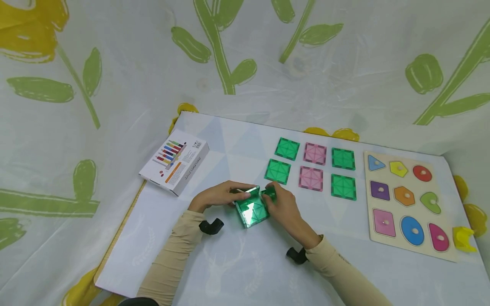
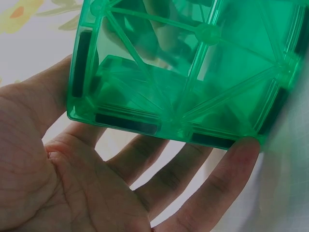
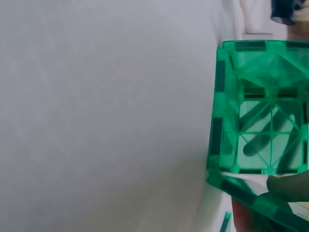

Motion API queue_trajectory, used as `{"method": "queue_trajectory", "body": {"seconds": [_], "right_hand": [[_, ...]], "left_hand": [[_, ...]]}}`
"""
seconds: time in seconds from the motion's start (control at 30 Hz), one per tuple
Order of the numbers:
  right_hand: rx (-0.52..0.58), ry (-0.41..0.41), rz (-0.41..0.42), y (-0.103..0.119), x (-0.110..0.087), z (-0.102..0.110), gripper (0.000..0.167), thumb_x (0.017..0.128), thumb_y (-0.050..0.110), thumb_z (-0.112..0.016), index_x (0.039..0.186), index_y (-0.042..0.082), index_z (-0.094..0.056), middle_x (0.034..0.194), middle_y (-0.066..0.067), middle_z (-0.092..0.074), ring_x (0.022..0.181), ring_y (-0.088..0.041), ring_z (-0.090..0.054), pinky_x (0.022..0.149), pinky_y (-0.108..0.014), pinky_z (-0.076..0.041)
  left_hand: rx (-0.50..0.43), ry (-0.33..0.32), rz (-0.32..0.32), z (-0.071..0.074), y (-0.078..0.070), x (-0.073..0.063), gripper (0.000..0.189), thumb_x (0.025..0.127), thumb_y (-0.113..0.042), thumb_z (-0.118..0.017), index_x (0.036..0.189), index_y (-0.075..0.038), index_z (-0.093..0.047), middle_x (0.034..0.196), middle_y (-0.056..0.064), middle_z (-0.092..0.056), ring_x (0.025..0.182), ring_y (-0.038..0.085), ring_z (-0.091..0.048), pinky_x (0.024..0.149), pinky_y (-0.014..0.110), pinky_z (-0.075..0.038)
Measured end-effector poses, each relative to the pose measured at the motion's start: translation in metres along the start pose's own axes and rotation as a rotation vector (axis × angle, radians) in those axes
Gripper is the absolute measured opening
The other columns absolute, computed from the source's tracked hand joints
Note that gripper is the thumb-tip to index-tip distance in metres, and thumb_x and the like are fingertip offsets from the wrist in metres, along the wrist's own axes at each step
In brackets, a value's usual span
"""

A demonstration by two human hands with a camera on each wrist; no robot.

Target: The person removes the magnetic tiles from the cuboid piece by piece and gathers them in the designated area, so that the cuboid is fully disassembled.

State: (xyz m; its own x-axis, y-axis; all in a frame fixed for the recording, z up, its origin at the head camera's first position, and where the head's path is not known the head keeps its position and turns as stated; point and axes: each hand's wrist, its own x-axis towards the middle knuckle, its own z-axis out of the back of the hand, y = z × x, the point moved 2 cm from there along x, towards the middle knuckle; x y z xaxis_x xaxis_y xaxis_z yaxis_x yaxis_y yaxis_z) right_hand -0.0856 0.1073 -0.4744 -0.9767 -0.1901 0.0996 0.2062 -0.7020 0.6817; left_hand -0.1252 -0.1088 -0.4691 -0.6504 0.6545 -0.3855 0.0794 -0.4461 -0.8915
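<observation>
Translucent green magnetic tiles, joined into a partly built box, are between the two hands above the table. My left hand grips the box at its left side; in the left wrist view its fingers spread along the lower edge. At the box's right back corner, my right hand pinches a green tile. In the right wrist view, one tile slants away from the box at its lower edge, and dark fingers show through the green walls. Part of the right hand's grip is hidden.
Beyond the hands lie two rows of flat tiles, green and pink. A wooden shape puzzle board is at the right, with a yellow piece beside it. A white printed box sits at the left edge.
</observation>
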Motion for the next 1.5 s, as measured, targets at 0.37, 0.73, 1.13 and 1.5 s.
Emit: {"method": "queue_trajectory", "body": {"seconds": [0.37, 0.73, 1.13, 1.5], "right_hand": [[0.277, 0.019, -0.214, -0.031, -0.013, 0.019, 0.028, 0.105, 0.02, -0.052, 0.127, 0.005, -0.058, 0.126, -0.02, -0.067, 0.111, -0.029, -0.063, 0.095, -0.049, -0.051], [0.431, -0.011, -0.474, -0.066, -0.034, 0.051, 0.038, 0.105, 0.029, -0.051, 0.136, 0.007, -0.052, 0.151, -0.016, -0.047, 0.146, -0.029, -0.034, 0.12, -0.054, -0.028], [0.366, -0.112, -0.582, -0.091, -0.05, 0.068, 0.043, 0.102, 0.032, -0.059, 0.134, 0.005, -0.055, 0.153, -0.018, -0.046, 0.141, -0.026, -0.043, 0.115, -0.046, -0.038], [0.219, -0.186, -0.535, -0.102, -0.051, 0.069, 0.04, 0.096, 0.031, -0.07, 0.125, 0.005, -0.062, 0.074, 0.003, -0.062, 0.054, -0.002, -0.031, 0.052, -0.022, -0.033]], "left_hand": [[0.016, -0.002, 0.006, 0.0, 0.002, 0.0, 0.047, 0.103, -0.035, -0.057, 0.148, -0.022, -0.052, 0.151, 0.011, -0.053, 0.122, 0.022, -0.058, 0.084, 0.034, -0.059], [0.028, 0.001, 0.01, 0.0, 0.002, 0.001, 0.047, 0.103, -0.034, -0.056, 0.149, -0.022, -0.051, 0.149, 0.013, -0.054, 0.121, 0.024, -0.059, 0.086, 0.035, -0.059], [0.031, 0.006, -0.003, 0.0, 0.003, 0.001, 0.048, 0.103, -0.037, -0.057, 0.149, -0.029, -0.049, 0.154, 0.007, -0.05, 0.124, 0.024, -0.056, 0.085, 0.031, -0.057], [0.031, -0.003, -0.006, 0.0, 0.004, 0.001, 0.047, 0.103, -0.037, -0.057, 0.149, -0.031, -0.049, 0.154, 0.007, -0.049, 0.122, 0.024, -0.056, 0.083, 0.031, -0.057]]}}
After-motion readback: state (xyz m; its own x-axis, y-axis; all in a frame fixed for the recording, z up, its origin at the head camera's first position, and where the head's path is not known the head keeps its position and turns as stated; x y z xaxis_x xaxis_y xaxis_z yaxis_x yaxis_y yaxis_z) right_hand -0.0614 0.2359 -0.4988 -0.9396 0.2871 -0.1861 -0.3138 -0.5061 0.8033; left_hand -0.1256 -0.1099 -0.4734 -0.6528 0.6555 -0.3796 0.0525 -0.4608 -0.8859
